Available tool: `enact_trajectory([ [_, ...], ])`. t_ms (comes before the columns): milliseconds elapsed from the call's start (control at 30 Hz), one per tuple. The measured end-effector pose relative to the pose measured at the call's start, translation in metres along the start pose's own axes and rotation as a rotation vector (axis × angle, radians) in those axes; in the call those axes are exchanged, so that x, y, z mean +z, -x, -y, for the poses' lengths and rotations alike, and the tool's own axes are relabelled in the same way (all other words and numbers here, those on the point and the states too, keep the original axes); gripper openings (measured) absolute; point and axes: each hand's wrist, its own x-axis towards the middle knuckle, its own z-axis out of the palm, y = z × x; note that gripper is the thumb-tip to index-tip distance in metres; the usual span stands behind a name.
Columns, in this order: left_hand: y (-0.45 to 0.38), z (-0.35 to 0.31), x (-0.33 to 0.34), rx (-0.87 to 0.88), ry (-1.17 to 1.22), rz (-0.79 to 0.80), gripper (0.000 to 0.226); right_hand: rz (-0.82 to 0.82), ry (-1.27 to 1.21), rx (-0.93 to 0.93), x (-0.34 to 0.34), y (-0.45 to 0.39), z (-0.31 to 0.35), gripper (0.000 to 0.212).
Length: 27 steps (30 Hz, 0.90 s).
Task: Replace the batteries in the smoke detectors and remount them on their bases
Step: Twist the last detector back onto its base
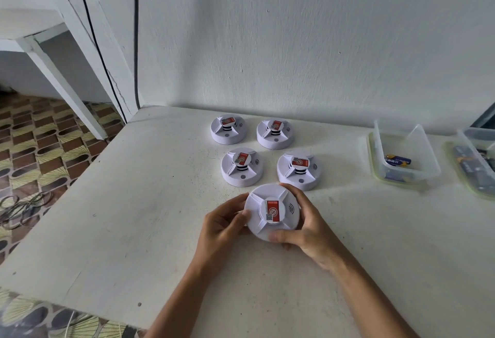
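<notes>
Your left hand [223, 224] and right hand [305, 226] clasp the nearest smoke detector [272, 210] by its rim, low over the table [134, 203]. Four other detectors [242, 167] sit closed behind it; whether any holds fresh cells cannot be told. Batteries [397, 161] wait in the clear tub [401, 150] on your right.

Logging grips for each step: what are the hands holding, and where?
Both hands, left hand and right hand, grip one smoke detector by its round outer rim, on opposite sides.
</notes>
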Motion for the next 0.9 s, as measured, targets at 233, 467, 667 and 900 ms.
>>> enact_trajectory([
  [233,0.0004,-0.0003,0.0001,-0.01,0.017,0.0,0.033,-0.005,0.0,-0.019,0.0003,-0.0004,0.0007,0.082],
  [467,0.0002,-0.0001,0.0001,-0.006,0.019,0.015,0.032,-0.007,-0.001,-0.017,0.0004,-0.0005,0.0009,0.083],
  [667,0.0001,-0.0007,0.0004,-0.004,0.015,0.013,0.032,-0.009,0.003,-0.009,0.0002,-0.0001,0.001,0.085],
  [900,-0.0004,0.0004,-0.0005,-0.007,0.007,0.012,0.033,-0.002,0.005,-0.003,0.0,0.0,0.0018,0.085],
])
